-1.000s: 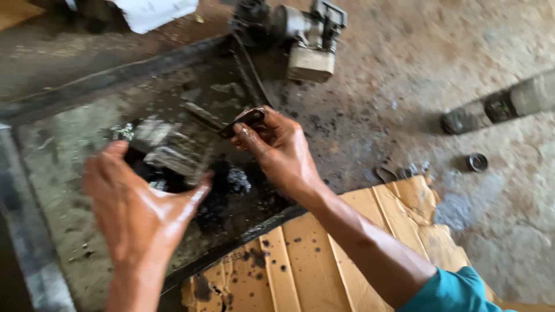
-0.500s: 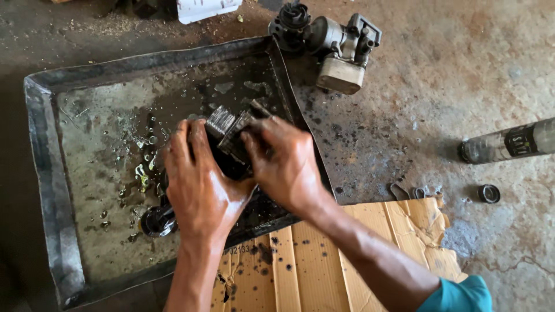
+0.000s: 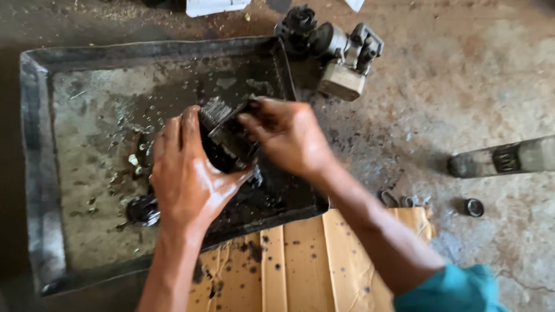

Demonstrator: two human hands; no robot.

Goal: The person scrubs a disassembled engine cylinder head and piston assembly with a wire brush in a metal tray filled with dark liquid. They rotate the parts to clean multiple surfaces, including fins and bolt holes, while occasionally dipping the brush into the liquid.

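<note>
Greasy finned engine part (image 3: 222, 136) is gripped betw. both hands' fingers, left hand (image 3: 185, 173) & right hand (image 3: 289, 136), over tray's (image 3: 34, 173) right-centre.

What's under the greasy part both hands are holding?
The metal tray lies beneath the greasy part, its floor wet with dark oily liquid and specks. A round black piece lies beside the left hand. Hands, including the right hand, cover the spot directly below.
</note>
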